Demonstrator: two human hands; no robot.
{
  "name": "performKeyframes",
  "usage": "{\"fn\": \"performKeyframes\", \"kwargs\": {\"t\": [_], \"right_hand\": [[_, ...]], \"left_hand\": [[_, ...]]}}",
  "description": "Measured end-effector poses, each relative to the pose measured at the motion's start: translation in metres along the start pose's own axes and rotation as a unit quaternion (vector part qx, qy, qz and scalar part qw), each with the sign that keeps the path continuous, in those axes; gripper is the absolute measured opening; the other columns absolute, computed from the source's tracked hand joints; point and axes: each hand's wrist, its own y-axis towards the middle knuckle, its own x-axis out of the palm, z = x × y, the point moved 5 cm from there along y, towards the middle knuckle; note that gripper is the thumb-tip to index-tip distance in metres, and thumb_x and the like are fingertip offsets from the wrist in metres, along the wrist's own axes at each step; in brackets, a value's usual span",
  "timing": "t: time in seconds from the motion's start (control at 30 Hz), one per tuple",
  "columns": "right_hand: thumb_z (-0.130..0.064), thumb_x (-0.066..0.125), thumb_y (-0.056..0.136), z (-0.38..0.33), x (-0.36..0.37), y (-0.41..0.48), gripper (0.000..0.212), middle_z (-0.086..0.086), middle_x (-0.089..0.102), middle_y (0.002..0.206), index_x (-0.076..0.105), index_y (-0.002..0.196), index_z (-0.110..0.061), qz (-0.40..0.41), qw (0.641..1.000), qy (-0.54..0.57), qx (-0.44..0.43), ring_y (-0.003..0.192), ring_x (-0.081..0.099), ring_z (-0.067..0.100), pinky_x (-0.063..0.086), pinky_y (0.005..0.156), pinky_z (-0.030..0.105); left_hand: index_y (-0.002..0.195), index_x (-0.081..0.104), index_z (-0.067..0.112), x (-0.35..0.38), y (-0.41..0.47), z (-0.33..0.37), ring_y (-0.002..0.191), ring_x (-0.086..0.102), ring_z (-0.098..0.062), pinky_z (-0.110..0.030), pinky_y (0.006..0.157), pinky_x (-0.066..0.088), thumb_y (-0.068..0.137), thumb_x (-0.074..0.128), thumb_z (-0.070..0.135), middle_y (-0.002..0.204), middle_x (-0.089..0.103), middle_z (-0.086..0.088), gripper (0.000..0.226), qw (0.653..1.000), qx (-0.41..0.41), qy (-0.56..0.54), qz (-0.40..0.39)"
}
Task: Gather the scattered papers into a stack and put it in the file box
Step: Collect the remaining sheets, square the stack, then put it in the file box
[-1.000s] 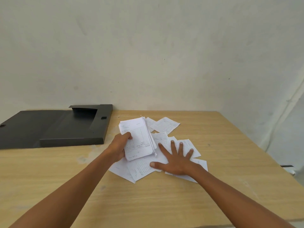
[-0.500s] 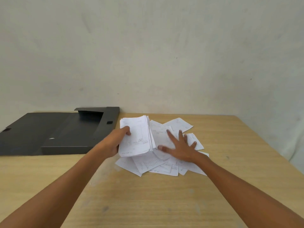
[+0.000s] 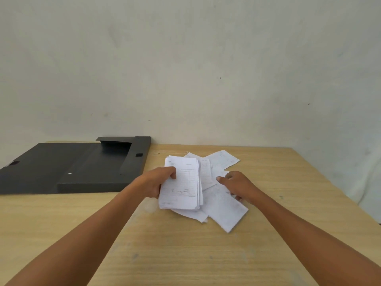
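Observation:
My left hand [image 3: 156, 182] grips a thick stack of white printed papers [image 3: 181, 186] by its left edge, thumb on top, held just above the table. Several loose papers [image 3: 224, 211] lie spread to the right and underneath the stack, with one sheet [image 3: 223, 159] further back. My right hand [image 3: 240, 186] rests on the loose sheets with its fingers curled, pinching the edge of some of them. The black file box [image 3: 86, 168] lies open and flat at the back left of the table, its inside bare.
The wooden table [image 3: 185, 254] runs to a pale wall at the back. Its right edge slants down from the back right corner. The file box's raised wall [image 3: 136, 157] stands just left of the papers.
My right hand went from flat with spread fingers to curled on the loose sheets, drawing them together. The left hand kept its hold on the stack. The head view shifted.

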Motion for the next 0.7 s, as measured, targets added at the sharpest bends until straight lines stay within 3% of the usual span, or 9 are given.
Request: {"fn": "performKeyframes", "kwargs": {"t": [0.03,0.1,0.2,0.3,0.37,0.4,0.47,0.6,0.7], "right_hand": [[-0.044,0.059,0.094,-0.002,0.000,0.001,0.033,0.009,0.059,0.088,0.057,0.091,-0.011,-0.010,0.999,0.034,0.004,0.069,0.062,0.022,0.051,0.055,0.029],[-0.044,0.056,0.095,-0.004,-0.007,0.005,0.034,0.004,0.061,0.077,0.055,0.082,-0.012,0.020,1.000,-0.005,0.001,0.060,0.059,0.019,0.048,0.052,0.029],[-0.053,0.053,0.092,-0.004,-0.017,0.015,0.042,0.007,0.065,0.109,0.063,0.106,-0.015,0.095,0.989,-0.115,-0.020,0.097,0.063,0.024,0.051,0.080,0.037],[-0.064,0.051,0.090,-0.003,-0.008,0.025,0.069,0.012,0.057,0.135,0.055,0.133,-0.009,0.047,0.990,-0.133,-0.023,0.124,0.053,0.032,0.046,0.094,0.041],[-0.062,0.054,0.090,-0.008,0.003,0.028,0.065,0.015,0.064,0.117,0.062,0.119,-0.004,0.012,0.996,-0.086,-0.034,0.101,0.063,0.026,0.048,0.084,0.037],[-0.059,0.055,0.091,-0.010,0.009,0.029,0.051,0.013,0.066,0.095,0.065,0.098,-0.009,-0.003,0.998,-0.048,-0.039,0.080,0.063,0.021,0.046,0.072,0.033],[-0.054,0.056,0.093,-0.014,0.016,0.029,0.044,0.004,0.047,0.066,0.045,0.068,-0.019,-0.023,0.999,-0.011,-0.031,0.063,0.051,0.018,0.039,0.057,0.030],[-0.047,0.052,0.096,-0.009,-0.007,0.036,0.032,0.000,0.060,0.090,0.061,0.102,-0.017,0.065,0.997,-0.026,-0.037,0.076,0.061,0.017,0.041,0.063,0.029],[-0.033,0.054,0.098,0.002,-0.016,0.047,0.033,-0.002,0.047,0.065,0.051,0.070,-0.016,0.079,0.997,0.006,-0.007,0.053,0.044,0.015,0.032,0.057,0.028]], "left_hand": [[0.117,0.055,0.008,0.004,0.001,-0.001,0.108,0.064,-0.034,-0.053,0.094,0.053,0.091,0.052,0.012,0.115,0.067,-0.015,0.026,1.000,0.001,-0.022,-0.017],[0.112,0.056,0.009,0.006,0.003,-0.003,0.107,0.065,-0.034,-0.052,0.094,0.054,0.091,0.051,0.011,0.111,0.067,-0.015,0.022,0.999,0.007,-0.033,-0.023],[0.108,0.057,0.012,-0.003,0.006,-0.004,0.106,0.065,-0.033,-0.053,0.096,0.052,0.091,0.051,0.015,0.109,0.068,-0.014,0.019,1.000,0.019,-0.009,0.019],[0.112,0.056,0.009,-0.004,0.012,-0.003,0.104,0.064,-0.033,-0.052,0.093,0.053,0.092,0.050,0.011,0.109,0.067,-0.015,0.021,0.997,0.028,-0.076,0.012],[0.114,0.055,0.009,0.005,0.015,-0.003,0.105,0.063,-0.033,-0.052,0.092,0.052,0.092,0.050,0.009,0.111,0.065,-0.015,0.023,0.992,0.031,-0.121,-0.011],[0.114,0.055,0.009,0.010,0.016,-0.002,0.106,0.063,-0.033,-0.051,0.092,0.052,0.093,0.049,0.009,0.112,0.064,-0.015,0.022,0.990,0.033,-0.133,-0.024],[0.114,0.056,0.009,0.017,0.019,-0.001,0.108,0.063,-0.033,-0.051,0.092,0.053,0.092,0.050,0.010,0.113,0.065,-0.015,0.022,0.990,0.031,-0.129,-0.039],[0.113,0.058,0.009,0.000,0.021,0.008,0.109,0.064,-0.034,-0.053,0.098,0.052,0.091,0.053,0.017,0.115,0.067,-0.016,0.024,0.998,0.043,-0.026,0.024],[0.107,0.058,0.011,-0.017,0.028,0.013,0.103,0.064,-0.032,-0.051,0.097,0.051,0.094,0.050,0.016,0.107,0.067,-0.013,0.016,0.996,0.059,-0.030,0.055]]}}
